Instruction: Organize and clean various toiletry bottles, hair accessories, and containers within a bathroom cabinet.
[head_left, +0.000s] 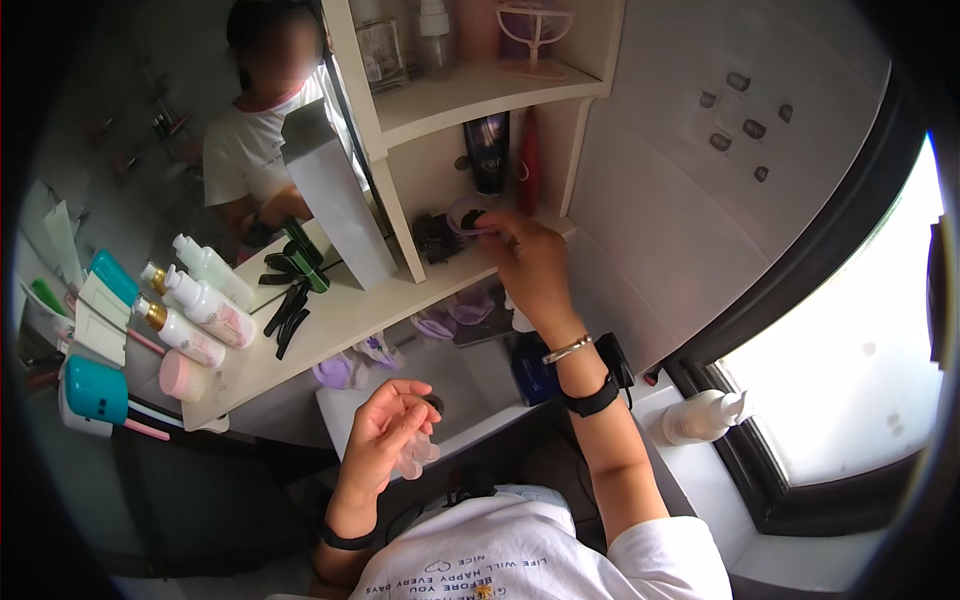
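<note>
My right hand (529, 262) reaches into the lower compartment of a white shelf unit, its fingers on a pale purple ring-shaped item (466, 217). Beside that item lies a dark, bristly object (437, 238), too dim to name surely. A black tube (487, 154) and a red object (529, 169) stand behind my fingers. Lower down, over the front of the white sink, my left hand (386, 431) is closed around several small translucent pinkish pieces (415, 454); their kind is unclear. Purple and white cloth items (381, 351) are at the sink's back edge.
White pump bottles (214, 307), a pink-lidded jar (182, 375), black hair clips (285, 315), a green tube (307, 266) and a tall pale box (341, 202) stand or lie on the ledge before a mirror. Another pump bottle (697, 417) stands on the right sill by the window.
</note>
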